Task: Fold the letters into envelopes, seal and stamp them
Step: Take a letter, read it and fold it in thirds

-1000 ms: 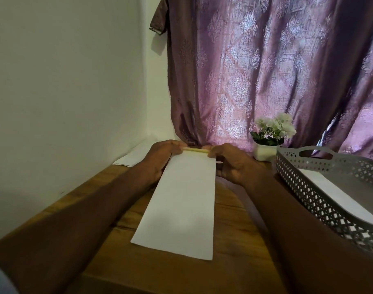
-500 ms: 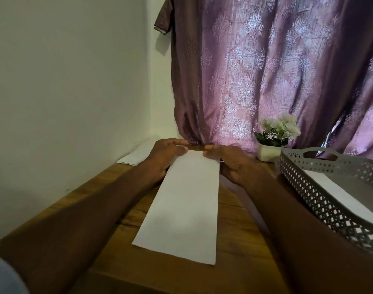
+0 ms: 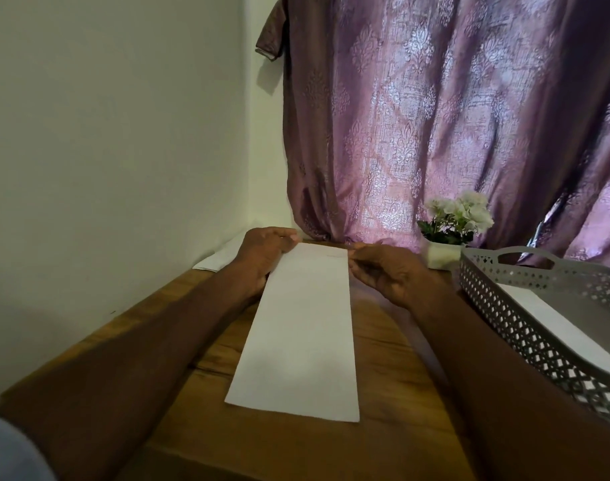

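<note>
A long white envelope [image 3: 301, 328] lies lengthwise on the wooden table [image 3: 383, 348], its far end between my hands. My left hand [image 3: 265, 251] pinches the far left corner, fingers curled at the edge. Over at the far right corner, my right hand [image 3: 383, 272] holds the edge with curled fingers. The far end lies flat, with a thin dark line near its edge.
A grey perforated tray [image 3: 525, 328] with white paper inside stands at the right. A small white pot of pale flowers [image 3: 449, 234] sits at the back by the purple curtain [image 3: 452, 116]. More white paper [image 3: 220, 258] lies at the back left against the wall.
A yellowish strip showed at the envelope's far end one second ago; now that end lies flat and white. Both hands stay at the far corners.
</note>
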{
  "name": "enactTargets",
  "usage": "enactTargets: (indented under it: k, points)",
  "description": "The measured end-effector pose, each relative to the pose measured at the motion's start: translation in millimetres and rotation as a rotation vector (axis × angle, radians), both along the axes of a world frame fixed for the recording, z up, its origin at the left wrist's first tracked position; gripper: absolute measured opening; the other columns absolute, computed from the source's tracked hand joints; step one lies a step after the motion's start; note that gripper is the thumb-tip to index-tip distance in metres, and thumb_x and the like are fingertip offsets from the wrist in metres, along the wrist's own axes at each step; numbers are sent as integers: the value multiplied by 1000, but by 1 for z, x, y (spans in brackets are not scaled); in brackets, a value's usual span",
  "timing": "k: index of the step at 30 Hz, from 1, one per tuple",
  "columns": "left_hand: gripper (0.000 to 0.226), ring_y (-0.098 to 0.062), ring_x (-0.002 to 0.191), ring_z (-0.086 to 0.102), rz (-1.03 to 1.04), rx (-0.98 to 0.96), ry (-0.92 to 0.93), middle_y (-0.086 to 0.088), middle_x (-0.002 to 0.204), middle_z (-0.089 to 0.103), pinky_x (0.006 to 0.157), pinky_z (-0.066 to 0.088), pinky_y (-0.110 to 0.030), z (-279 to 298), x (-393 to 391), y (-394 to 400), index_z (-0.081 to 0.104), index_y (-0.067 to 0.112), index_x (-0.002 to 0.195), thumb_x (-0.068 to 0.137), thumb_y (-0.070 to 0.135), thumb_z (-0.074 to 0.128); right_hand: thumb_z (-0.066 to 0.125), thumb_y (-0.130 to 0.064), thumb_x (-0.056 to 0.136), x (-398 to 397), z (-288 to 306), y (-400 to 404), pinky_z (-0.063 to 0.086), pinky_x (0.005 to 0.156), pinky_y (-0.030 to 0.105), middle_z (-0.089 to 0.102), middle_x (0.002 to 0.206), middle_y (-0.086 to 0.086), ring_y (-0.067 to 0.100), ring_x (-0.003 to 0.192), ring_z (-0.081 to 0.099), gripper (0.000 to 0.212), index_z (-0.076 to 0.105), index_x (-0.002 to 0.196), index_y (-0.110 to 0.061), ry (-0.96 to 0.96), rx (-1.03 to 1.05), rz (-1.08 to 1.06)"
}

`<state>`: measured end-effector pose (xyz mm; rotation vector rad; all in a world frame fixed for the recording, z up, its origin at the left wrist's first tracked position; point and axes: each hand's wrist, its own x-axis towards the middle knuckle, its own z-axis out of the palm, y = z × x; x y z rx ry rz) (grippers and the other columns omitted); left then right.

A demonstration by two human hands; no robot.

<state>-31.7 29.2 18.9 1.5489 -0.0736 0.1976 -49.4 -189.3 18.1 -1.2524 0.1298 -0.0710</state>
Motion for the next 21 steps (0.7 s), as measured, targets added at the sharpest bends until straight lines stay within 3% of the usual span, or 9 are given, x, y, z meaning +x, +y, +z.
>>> enactTargets:
  k: [3,5,7,10,12,15,17,19,21]
  points:
    - [28,-18,100,63,35,-2,-25,-4,125,68,95,44,-28,0,1,3,73,9,124,97,16,71,72,-1,89,0,2,-5,61,61,29,70,82,14,22,72,69,8,68,96,0,-11,32,-20]
    - [27,-13,94,63,32,1,-23,-1,121,67,91,45,-27,0,-1,2,72,10,123,98,18,70,81,-19,85,-5,2,2,63,64,33,74,89,13,25,81,71,29,70,107,-3,-27,9,36]
    - [22,-19,98,67,1,-31,-18,-5,119,71,89,51,-28,-2,-4,-2,74,11,117,96,16,73,86,-28,77,-9,1,16,63,64,36,78,91,12,27,85,73,46,70,113,-5,-32,-43,85]
    - [16,-24,96,73,-47,-62,-9,-7,108,76,78,61,-28,-5,-8,-5,78,13,105,89,14,80,80,-7,85,-13,1,30,61,59,33,76,95,19,26,73,76,29,70,111,3,-49,-66,115]
    - [19,-27,92,76,-58,-95,13,-9,102,78,79,64,-34,-4,-8,-3,78,11,103,85,13,84,75,6,85,-13,3,28,61,55,30,75,88,17,22,64,75,18,72,103,3,-72,-66,55]
    - [18,-21,74,77,-2,-98,35,-9,88,80,67,64,-32,-3,-6,1,77,8,107,90,10,79,75,12,82,-12,5,20,62,56,30,75,77,11,20,62,74,20,71,97,0,-82,-39,-6]
    - [12,-19,61,74,46,-120,63,-10,79,79,57,60,-28,-2,-3,3,75,6,106,95,8,70,73,12,83,-13,5,17,63,60,31,74,82,12,22,67,73,23,70,103,0,-71,-33,-6]
    - [16,-22,66,76,41,-138,111,-13,89,79,59,61,-30,-1,-1,4,72,8,105,101,21,64,72,11,85,-12,4,18,62,62,32,72,86,13,22,70,72,22,69,103,-2,-67,-32,3]
    - [40,-26,83,76,-45,-66,160,-10,98,79,70,62,-34,-2,1,5,71,12,108,98,50,64,73,9,85,-12,4,21,60,64,33,72,88,13,24,75,71,21,69,101,-4,-73,-42,29]
